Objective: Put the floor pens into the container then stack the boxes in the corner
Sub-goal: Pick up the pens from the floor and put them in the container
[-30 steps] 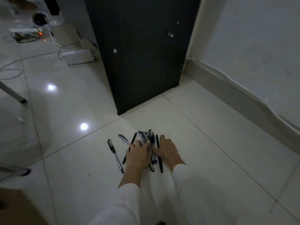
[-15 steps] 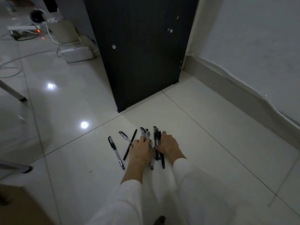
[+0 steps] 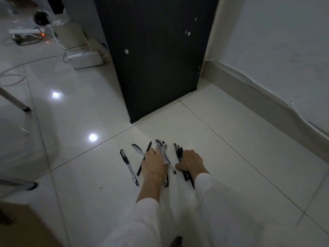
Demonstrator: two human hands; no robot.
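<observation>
Right hand fingers gripping pen bundle, left hand atop loose pens, grip unclear
</observation>
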